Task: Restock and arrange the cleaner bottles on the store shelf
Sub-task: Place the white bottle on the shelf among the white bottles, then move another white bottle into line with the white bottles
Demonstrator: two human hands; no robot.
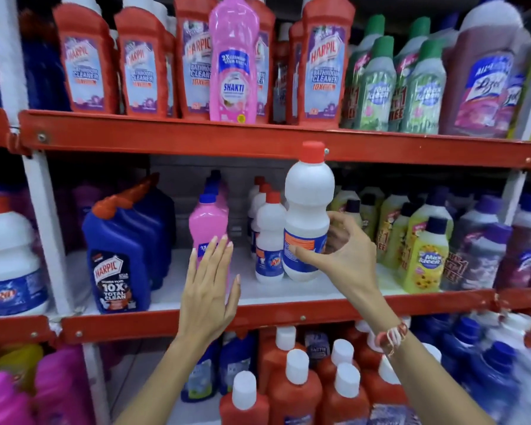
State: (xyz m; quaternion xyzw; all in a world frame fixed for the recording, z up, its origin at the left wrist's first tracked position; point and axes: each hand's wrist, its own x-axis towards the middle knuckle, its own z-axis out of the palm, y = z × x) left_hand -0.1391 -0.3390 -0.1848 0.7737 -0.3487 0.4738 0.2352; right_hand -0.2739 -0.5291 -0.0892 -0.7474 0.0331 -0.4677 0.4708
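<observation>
My right hand (339, 256) grips a white bottle with a red cap and blue label (308, 210), upright at the front of the middle shelf (258, 314). Just left of it stands a row of smaller white bottles with red caps (269, 237). My left hand (210, 289) is flat with fingers apart in front of a pink bottle with a blue cap (207, 222), fingertips at its label; whether they touch it is unclear. More pink bottles queue behind that one.
Blue Harpic bottles (117, 256) stand left of the pink row, yellow-green bottles (423, 250) to the right. The top shelf (196, 136) holds red Harpic bottles and one pink Shakti bottle (233, 62). Red bottles with white caps (298, 388) fill the shelf below.
</observation>
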